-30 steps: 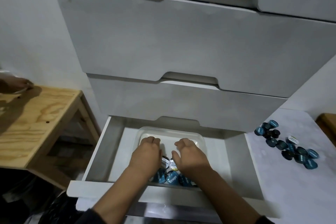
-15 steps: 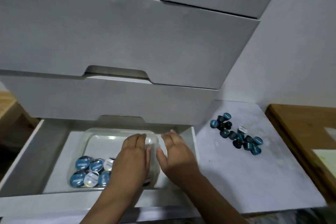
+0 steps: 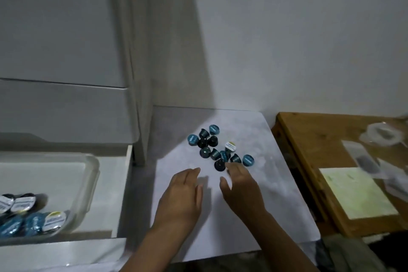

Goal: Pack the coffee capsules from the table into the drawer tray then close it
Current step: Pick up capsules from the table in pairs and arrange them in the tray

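Note:
Several dark and blue coffee capsules [image 3: 217, 150] lie in a loose heap on the white table [image 3: 265, 216]. My left hand [image 3: 182, 199] hovers open over the table, a little short of the heap. My right hand [image 3: 240, 185] is open too, its fingertips touching the nearest capsules. At the lower left the open drawer [image 3: 120, 183] holds a clear plastic tray [image 3: 91, 174] with several capsules [image 3: 28, 216] lying at its front.
White drawer fronts [image 3: 64, 106] stand shut above the open drawer. A wooden table [image 3: 320, 139] with papers and plastic bags sits to the right of the white table. A white wall rises behind.
Both hands left the tray in the drawer and moved right, over the table, up to the capsule heap. My view swung right with them.

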A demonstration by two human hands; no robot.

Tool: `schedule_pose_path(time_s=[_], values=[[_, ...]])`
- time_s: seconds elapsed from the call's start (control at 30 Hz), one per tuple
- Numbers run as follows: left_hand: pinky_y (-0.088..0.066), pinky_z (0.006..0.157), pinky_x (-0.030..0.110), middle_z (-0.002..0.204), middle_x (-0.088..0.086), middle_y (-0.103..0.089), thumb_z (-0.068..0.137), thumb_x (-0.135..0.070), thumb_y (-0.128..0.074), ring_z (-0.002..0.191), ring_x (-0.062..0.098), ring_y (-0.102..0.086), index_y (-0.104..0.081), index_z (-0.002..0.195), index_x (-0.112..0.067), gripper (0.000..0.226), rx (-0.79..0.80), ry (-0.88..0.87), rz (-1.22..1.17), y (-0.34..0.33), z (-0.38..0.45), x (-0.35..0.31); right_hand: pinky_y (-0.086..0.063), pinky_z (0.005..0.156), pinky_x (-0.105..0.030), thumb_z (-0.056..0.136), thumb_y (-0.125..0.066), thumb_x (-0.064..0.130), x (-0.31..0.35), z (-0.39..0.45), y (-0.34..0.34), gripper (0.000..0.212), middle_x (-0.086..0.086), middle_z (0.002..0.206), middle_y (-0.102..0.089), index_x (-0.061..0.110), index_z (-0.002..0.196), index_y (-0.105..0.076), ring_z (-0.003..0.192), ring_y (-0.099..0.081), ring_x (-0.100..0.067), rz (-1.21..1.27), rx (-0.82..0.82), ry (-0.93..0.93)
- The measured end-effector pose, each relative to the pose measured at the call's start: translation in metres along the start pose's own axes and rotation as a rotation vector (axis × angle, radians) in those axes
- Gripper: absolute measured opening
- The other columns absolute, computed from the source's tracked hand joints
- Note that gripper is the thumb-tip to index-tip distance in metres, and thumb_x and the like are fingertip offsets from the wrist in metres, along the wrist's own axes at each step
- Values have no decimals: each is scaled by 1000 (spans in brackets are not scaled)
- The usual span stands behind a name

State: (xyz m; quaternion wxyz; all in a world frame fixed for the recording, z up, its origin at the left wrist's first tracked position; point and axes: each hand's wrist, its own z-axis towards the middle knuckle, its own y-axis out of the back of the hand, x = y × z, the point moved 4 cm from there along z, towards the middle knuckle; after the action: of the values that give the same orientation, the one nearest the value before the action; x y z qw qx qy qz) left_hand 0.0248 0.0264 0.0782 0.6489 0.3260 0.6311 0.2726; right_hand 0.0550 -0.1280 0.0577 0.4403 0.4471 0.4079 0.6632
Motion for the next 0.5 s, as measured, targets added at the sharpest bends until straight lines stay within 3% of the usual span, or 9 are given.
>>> schedule_pose_path(time_s=[0.07, 0.13, 0.23, 0.33, 0.5], values=[[-29, 106, 17, 142, -4, -44, 96, -28, -40, 130, 10, -40, -38, 139, -23, 43, 54, 13, -27, -27, 6, -6, -52, 84, -30, 81, -62, 12, -36, -3, -9, 35, -16, 111, -65, 2, 114, -59, 100, -63, -27, 86, 41, -137], [-31, 102, 17, 139, 0, -47, 95, -24, -42, 126, 13, -45, -41, 137, -19, 42, 117, 26, -68, -48, 14, -14, -51, 84, -30, 83, -60, 12, -61, -2, -15, 34, -16, 112, -64, 3, 116, -58, 98, -62, -26, 113, 63, -208], [-37, 97, 23, 130, 8, -54, 94, -19, -43, 117, 21, -52, -45, 134, -15, 40, 188, 55, -111, -72, 34, -28, -46, 75, -22, 85, -59, 9, -80, 4, -19, 24, -15, 103, -64, 3, 108, -59, 88, -61, -24, 155, 96, -254], [-44, 90, 30, 118, 15, -59, 92, -15, -43, 107, 27, -56, -50, 129, -13, 38, 212, 73, -125, -94, 56, -41, -46, 75, -25, 85, -58, 9, -91, 11, -26, 17, -15, 96, -64, 2, 101, -61, 86, -60, -25, 189, 134, -279], [-45, 93, 32, 126, 15, -54, 92, -18, -42, 113, 28, -54, -42, 136, -23, 45, 227, 130, -125, -121, 82, -50, -51, 71, -30, 87, -54, 8, -99, 23, -32, 13, -14, 84, -67, 2, 86, -65, 78, -62, -24, 205, 169, -287]])
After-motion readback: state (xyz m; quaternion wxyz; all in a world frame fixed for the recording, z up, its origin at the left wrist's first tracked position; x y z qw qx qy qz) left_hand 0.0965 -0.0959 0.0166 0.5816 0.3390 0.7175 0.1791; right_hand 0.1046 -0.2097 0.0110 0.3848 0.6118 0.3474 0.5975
